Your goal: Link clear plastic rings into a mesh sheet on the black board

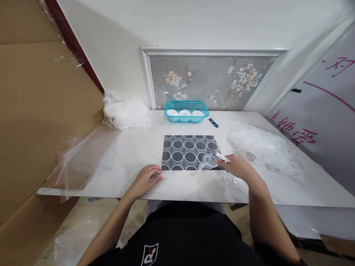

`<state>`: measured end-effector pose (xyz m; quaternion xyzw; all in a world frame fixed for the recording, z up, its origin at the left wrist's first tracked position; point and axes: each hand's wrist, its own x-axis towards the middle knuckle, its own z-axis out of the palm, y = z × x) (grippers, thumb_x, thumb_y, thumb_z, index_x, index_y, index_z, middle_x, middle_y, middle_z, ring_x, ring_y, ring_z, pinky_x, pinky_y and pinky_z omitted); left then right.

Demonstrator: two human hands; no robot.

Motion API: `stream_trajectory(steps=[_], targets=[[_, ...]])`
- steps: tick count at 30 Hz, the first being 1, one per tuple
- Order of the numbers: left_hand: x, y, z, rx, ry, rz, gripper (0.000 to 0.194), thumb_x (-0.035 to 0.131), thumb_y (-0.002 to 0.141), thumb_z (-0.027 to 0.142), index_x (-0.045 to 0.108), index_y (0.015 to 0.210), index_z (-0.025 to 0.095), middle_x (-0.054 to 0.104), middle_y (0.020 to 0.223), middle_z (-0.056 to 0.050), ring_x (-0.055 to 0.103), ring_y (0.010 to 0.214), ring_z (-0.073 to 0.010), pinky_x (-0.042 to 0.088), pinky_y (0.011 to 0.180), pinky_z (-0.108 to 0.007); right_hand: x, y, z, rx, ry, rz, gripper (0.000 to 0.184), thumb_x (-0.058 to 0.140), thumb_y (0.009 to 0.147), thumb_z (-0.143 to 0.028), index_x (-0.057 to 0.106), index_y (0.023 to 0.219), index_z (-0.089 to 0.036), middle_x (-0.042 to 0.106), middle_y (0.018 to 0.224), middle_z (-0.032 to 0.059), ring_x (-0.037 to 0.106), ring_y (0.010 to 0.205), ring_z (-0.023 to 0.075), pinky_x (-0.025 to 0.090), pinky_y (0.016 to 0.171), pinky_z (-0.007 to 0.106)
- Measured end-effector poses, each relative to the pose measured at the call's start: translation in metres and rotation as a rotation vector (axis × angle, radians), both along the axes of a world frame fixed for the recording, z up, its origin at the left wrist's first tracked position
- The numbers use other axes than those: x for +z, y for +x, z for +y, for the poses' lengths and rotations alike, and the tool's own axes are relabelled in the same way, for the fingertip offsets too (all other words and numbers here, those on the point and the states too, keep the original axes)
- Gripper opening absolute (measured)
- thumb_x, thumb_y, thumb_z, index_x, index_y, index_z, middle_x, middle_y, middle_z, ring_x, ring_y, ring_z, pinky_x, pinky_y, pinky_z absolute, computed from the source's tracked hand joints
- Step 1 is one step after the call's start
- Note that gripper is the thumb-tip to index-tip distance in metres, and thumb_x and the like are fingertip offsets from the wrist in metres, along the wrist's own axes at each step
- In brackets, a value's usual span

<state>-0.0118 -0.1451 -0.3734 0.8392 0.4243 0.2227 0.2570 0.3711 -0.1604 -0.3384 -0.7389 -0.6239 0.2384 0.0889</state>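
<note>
Fingers of the right hand (235, 166) pinch a slim white stick (224, 158) over the lower right part of a dark circle-patterned mat (189, 144), beside pale loops (208, 162) lying on it. The left hand (145, 180) curls at the mat's lower left corner; whether its fingers grip anything cannot be told. Beyond stand a blue basket (186, 119) of white rolls (184, 112) and, just right, small snips (213, 123).

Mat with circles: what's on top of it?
White loops show over the near right corner of the mat, by the right hand, which holds a white stick. What that hand covers can't be seen.
</note>
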Motion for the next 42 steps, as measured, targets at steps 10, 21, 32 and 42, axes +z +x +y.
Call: stream_trajectory(steps=[10, 21, 32, 42], targets=[[-0.014, -0.002, -0.003, -0.004, 0.087, 0.062, 0.015, 0.054, 0.089, 0.032, 0.061, 0.099, 0.022, 0.063, 0.109, -0.004, 0.055, 0.107, -0.0217, 0.041, 0.092, -0.037, -0.027, -0.021, 0.025, 0.056, 0.046, 0.096, 0.017, 0.058, 0.077, -0.032, 0.065, 0.083, -0.017, 0.066, 0.073, 0.0032, 0.061, 0.069, 0.0183, 0.041, 0.063, 0.026], [0.027, 0.004, 0.041, -0.06, -0.115, -0.016, 0.034, 0.035, 0.097, 0.042, 0.06, 0.112, 0.023, 0.061, 0.116, -0.003, 0.055, 0.11, -0.0179, 0.041, 0.098, -0.03, 0.01, 0.058, 0.01, 0.105, -0.167, 0.266, 0.055, 0.061, 0.077, -0.053, 0.059, 0.119, -0.017, 0.068, 0.077, 0.0048, 0.063, 0.071, 0.0193, 0.048, 0.065, 0.027], [0.002, 0.069, 0.272, 0.579, -0.17, 0.099, 0.028, 0.059, 0.089, 0.032, 0.059, 0.11, 0.014, 0.058, 0.114, -0.009, 0.058, 0.103, -0.0217, 0.048, 0.089, -0.043, -0.018, 0.003, 0.217, -0.392, 0.049, -0.029, 0.041, 0.069, 0.075, -0.029, 0.063, 0.109, -0.007, 0.067, 0.105, 0.0194, 0.064, 0.1, 0.0257, 0.049, 0.076, 0.028], [-0.011, 0.022, 0.303, 0.689, -0.129, -0.098, 0.03, 0.055, 0.092, 0.033, 0.055, 0.115, 0.013, 0.058, 0.113, -0.009, 0.06, 0.096, -0.02, 0.052, 0.082, -0.039, -0.022, 0.005, 0.222, -0.463, 0.311, -0.002, 0.036, 0.04, 0.093, -0.036, 0.058, 0.114, -0.012, 0.064, 0.11, 0.0166, 0.059, 0.104, 0.026, 0.043, 0.08, 0.031]])
